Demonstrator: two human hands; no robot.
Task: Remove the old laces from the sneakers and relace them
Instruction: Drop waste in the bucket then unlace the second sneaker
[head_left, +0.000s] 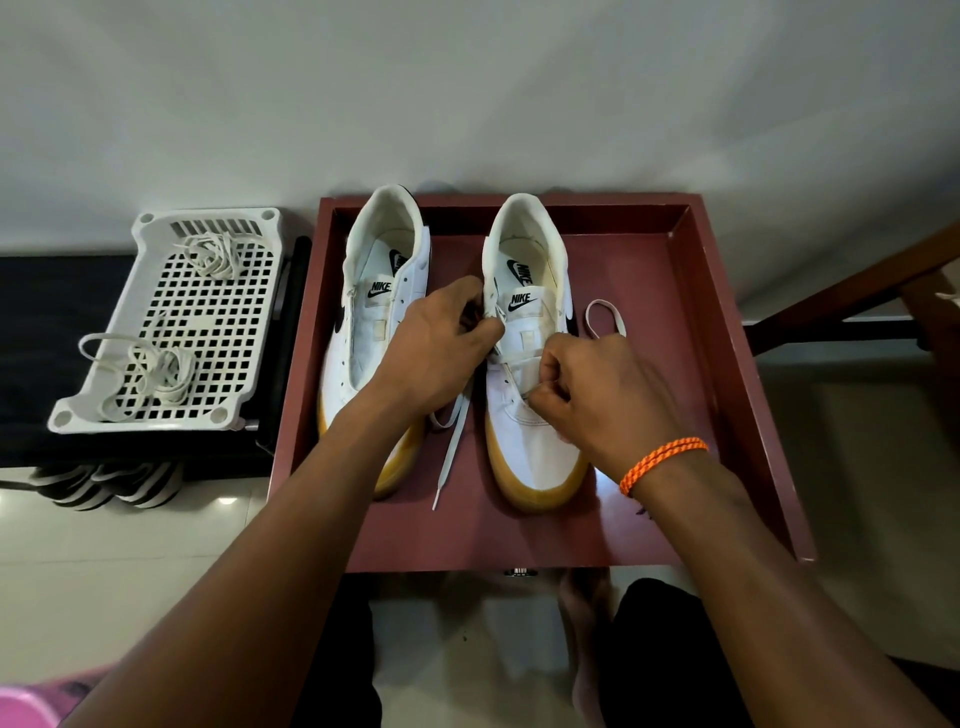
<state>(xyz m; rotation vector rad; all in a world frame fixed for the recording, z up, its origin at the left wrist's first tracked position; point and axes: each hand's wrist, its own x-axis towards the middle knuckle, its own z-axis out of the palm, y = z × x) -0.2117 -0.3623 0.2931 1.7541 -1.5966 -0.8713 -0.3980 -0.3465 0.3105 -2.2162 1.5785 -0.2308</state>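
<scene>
Two white sneakers with gum soles stand heels away from me in a dark red tray (727, 395). The left sneaker (363, 332) has no lace. A white lace (453, 441) runs through the lower eyelets of the right sneaker (524, 441); one end hangs between the shoes and a loop lies to its right. My left hand (441, 343) pinches the shoe's left eyelet edge. My right hand (602, 395), an orange cord on its wrist, pinches the lace over the tongue.
A white perforated basket (208, 322) on a black surface left of the tray holds two bundles of off-white laces (150, 374). Black-and-white slippers (104, 486) lie on the tiled floor below it. A wooden furniture leg (883, 280) rises at right.
</scene>
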